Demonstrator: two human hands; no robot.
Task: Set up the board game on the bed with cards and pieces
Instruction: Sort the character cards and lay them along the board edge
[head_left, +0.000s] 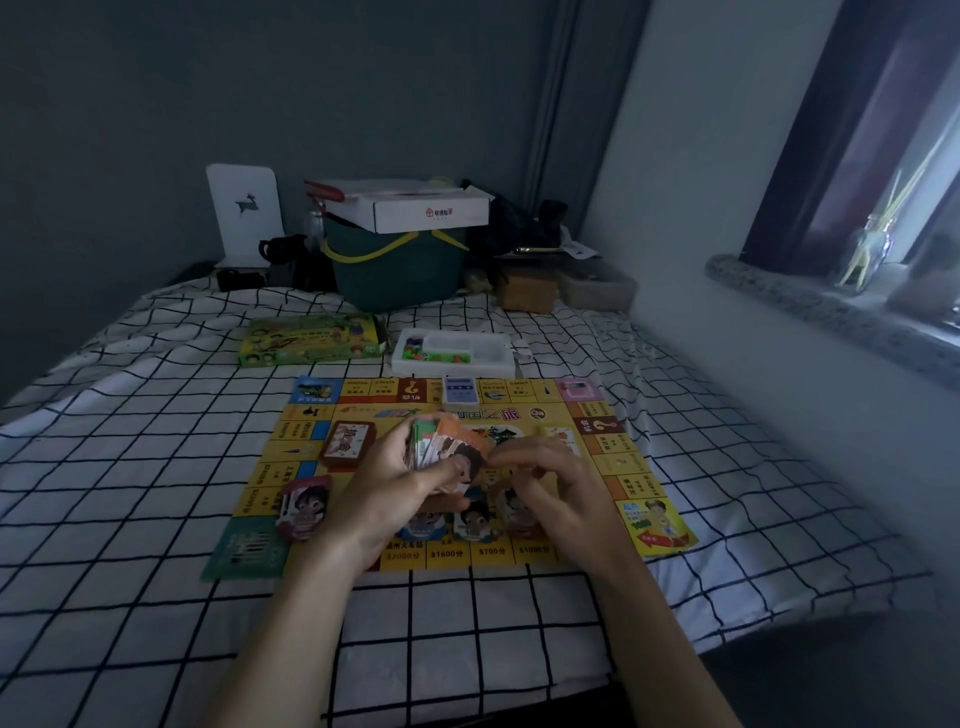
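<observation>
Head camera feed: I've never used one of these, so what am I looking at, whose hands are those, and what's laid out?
There is one picture, from a camera worn on a person's head, looking down at a checked bed. No machine: the hands are the wearer's. The left hand grips a fanned stack of cards; the right hand hovers beside it, fingers curled, seemingly empty. The yellow game board lies flat, with card decks on it. Beyond it sit a white tray of pieces and the green game box.

A home bedroom: a bed (156, 519) with a white, black-grid sheet fills the space between a dark wall and a window sill (810, 306), with a storage basket (400, 270), boxes and household clutter piled at its far end.
</observation>
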